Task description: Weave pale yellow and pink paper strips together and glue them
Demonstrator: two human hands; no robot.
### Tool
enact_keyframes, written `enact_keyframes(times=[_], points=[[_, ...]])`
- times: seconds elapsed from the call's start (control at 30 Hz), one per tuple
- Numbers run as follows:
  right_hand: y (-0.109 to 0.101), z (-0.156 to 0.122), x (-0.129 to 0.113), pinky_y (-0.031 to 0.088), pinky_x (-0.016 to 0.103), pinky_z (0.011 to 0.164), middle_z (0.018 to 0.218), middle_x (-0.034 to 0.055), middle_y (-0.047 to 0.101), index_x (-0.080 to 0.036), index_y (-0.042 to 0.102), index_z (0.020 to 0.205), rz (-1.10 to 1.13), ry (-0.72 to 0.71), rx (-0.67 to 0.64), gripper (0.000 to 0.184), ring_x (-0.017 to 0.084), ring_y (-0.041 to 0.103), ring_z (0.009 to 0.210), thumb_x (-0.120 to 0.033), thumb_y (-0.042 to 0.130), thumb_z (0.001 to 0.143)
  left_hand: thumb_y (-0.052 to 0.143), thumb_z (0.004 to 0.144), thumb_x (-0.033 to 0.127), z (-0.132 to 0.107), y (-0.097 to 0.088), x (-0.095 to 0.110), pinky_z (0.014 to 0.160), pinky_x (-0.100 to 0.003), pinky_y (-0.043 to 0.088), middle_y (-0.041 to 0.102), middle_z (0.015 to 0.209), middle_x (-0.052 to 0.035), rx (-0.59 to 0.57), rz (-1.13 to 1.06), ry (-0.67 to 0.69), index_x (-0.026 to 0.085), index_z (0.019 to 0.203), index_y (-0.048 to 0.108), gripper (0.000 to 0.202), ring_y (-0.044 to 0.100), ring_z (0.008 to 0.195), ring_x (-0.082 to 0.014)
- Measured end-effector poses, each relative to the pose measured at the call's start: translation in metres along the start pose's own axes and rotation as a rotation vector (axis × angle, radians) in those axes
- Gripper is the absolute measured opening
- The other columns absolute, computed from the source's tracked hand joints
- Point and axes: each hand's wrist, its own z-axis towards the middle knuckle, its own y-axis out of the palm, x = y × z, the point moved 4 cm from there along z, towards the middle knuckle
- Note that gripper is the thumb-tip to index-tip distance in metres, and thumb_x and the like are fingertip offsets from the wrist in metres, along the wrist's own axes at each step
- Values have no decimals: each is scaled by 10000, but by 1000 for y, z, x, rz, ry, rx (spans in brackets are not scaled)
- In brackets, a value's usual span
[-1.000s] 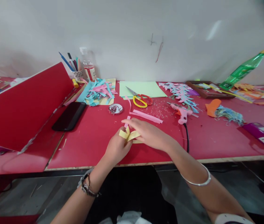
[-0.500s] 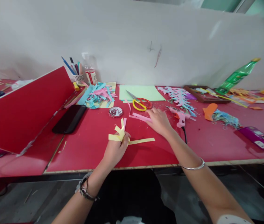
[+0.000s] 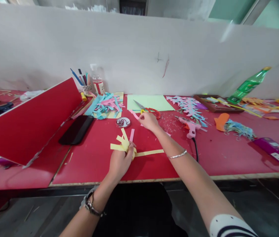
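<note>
My left hand (image 3: 121, 160) is closed on a bundle of yellow and pink paper strips (image 3: 122, 141) that fan out above my fingers near the table's front edge. One long yellow strip (image 3: 150, 152) trails from it to the right on the red table (image 3: 95, 161). My right hand (image 3: 149, 120) reaches farther back and pinches the end of a pink paper strip (image 3: 134, 115), just in front of the scissors (image 3: 149, 110) with red and yellow handles.
A green sheet (image 3: 149, 102) lies behind the scissors. A pile of cut strips (image 3: 106, 104), a phone (image 3: 77, 129), a small round tin (image 3: 123, 122) and a red board (image 3: 28, 121) are left. A pink glue gun (image 3: 190, 126), paper cutouts (image 3: 187, 103) and a green bottle (image 3: 249, 85) are right.
My right hand left the bundle, went back and right to the pink strips, then came left toward the scissors and took hold of one. My left hand kept the bundle.
</note>
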Motion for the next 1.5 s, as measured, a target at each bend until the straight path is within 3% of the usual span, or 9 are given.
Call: enact_keyframes(times=[0.1, 0.2, 0.27, 0.43, 0.57, 1.0, 1.17, 1.4, 1.5], points=[[-32, -13, 5, 444, 223, 665, 835, 43, 665, -154, 610, 868, 142, -26, 80, 254, 134, 610, 749, -305, 408, 833, 324, 858, 342, 0, 0, -2, 647, -253, 427, 635, 739, -18, 14, -15, -12, 195, 875, 594, 308, 586, 696, -168], [-61, -46, 2, 464, 226, 613, 752, 35, 638, -150, 566, 781, 598, -109, 165, 138, 134, 616, 677, -274, 506, 770, 316, 861, 363, -1, 0, -4, 571, -229, 410, 615, 711, -15, 16, -51, -16, 193, 880, 593, 327, 562, 635, -154], [-69, -77, -3, 478, 232, 599, 718, 21, 624, -171, 542, 777, 697, -150, 211, 96, 136, 621, 667, -264, 521, 769, 315, 862, 388, -1, 1, -5, 525, -216, 392, 595, 670, -9, 21, -89, -26, 190, 891, 590, 340, 539, 576, -142], [-46, -152, -21, 493, 250, 704, 804, 47, 640, -183, 557, 786, 506, -344, 268, 75, 139, 618, 767, -163, 487, 801, 324, 866, 369, 1, 1, -4, 530, -210, 384, 560, 612, 13, 52, -172, 2, 179, 883, 573, 314, 520, 536, -125], [-19, -181, -21, 505, 245, 668, 779, 67, 662, -174, 570, 818, 343, -332, 358, 115, 146, 629, 726, -126, 466, 806, 329, 863, 344, 4, -1, -2, 557, -214, 384, 546, 606, 19, 72, -189, -29, 180, 867, 564, 287, 517, 553, -122], [-6, -188, -29, 511, 321, 725, 916, 90, 647, -178, 587, 914, 231, -410, 93, 265, 189, 600, 861, -27, 427, 766, 316, 857, 276, 3, 2, 11, 797, -246, 428, 596, 854, -19, 149, -368, -98, 183, 862, 524, 228, 561, 858, -145], [-3, -185, -27, 510, 322, 744, 930, 90, 633, -178, 597, 891, 226, -387, 62, 289, 189, 595, 861, 3, 429, 740, 387, 832, 337, -2, 0, 14, 881, -266, 414, 595, 1037, -46, 23, -371, -134, 180, 996, 514, 261, 544, 1001, -164], [-1, -185, -18, 496, 335, 771, 937, 81, 626, -173, 589, 912, 288, -366, 53, 279, 189, 565, 884, 3, 451, 744, 458, 781, 239, -4, -8, 19, 966, -341, 379, 522, 1196, -72, -290, -127, 261, 197, 998, 556, 242, 446, 1163, -213], [0, -185, -17, 495, 334, 745, 896, 72, 628, -187, 588, 891, 289, -365, 49, 281, 189, 563, 857, 5, 446, 742, 453, 804, 216, -1, -6, 20, 886, -303, 446, 543, 1149, -74, -368, -243, 274, 210, 1138, 450, 334, 513, 1081, -183]])
